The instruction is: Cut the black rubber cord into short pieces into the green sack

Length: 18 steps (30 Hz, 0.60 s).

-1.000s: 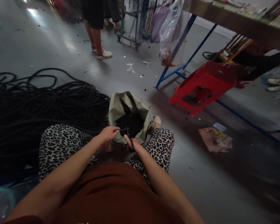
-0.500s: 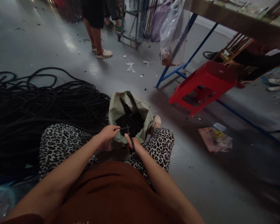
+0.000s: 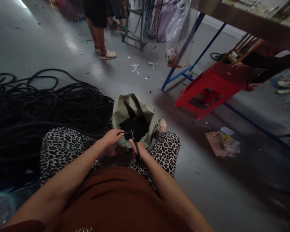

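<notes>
Between my knees stands an open greenish-grey sack [image 3: 148, 114] with dark pieces [image 3: 137, 127] inside. My left hand [image 3: 111, 137] is closed on a black cord [image 3: 127, 132] whose end reaches over the sack's opening. My right hand [image 3: 139, 149] is closed round the black handles of a pair of scissors [image 3: 137, 149], their blades pointing up at the cord's end. A large tangle of black cord [image 3: 62, 103] lies on the floor to the left of the sack.
A red stool [image 3: 219, 80] lies tilted beside a blue-legged table [image 3: 232, 16] at the right. A person's legs [image 3: 100, 38] and a wheeled rack [image 3: 135, 32] are at the back. Printed plastic packaging [image 3: 222, 143] lies on the floor at right.
The two hands, the cord and the scissors are almost where they were. The whole view has shifted very slightly.
</notes>
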### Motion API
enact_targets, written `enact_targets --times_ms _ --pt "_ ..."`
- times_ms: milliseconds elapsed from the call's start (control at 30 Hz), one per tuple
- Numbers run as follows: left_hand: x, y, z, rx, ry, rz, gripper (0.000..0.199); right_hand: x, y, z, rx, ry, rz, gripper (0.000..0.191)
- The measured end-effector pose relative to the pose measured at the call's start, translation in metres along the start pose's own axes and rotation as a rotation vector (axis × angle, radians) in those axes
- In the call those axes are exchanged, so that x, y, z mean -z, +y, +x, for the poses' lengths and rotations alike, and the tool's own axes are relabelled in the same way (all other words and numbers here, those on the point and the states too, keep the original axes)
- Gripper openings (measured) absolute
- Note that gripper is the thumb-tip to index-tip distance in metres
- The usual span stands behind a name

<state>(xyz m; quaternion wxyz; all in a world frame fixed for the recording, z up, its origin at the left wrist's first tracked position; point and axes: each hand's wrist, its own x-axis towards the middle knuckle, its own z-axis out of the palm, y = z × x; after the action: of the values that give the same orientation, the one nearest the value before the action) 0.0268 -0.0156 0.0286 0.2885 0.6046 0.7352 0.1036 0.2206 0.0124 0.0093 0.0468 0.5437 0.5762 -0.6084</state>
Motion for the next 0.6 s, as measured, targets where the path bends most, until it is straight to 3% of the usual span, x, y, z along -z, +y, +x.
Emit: enact_targets --times_ms 600 --pt "-0.0015 -0.0066 -0.0001 -0.012 -0.015 0.061 0.036 0.0028 -0.0026 -0.0046 -0.033 0.013 -0.115 0.063"
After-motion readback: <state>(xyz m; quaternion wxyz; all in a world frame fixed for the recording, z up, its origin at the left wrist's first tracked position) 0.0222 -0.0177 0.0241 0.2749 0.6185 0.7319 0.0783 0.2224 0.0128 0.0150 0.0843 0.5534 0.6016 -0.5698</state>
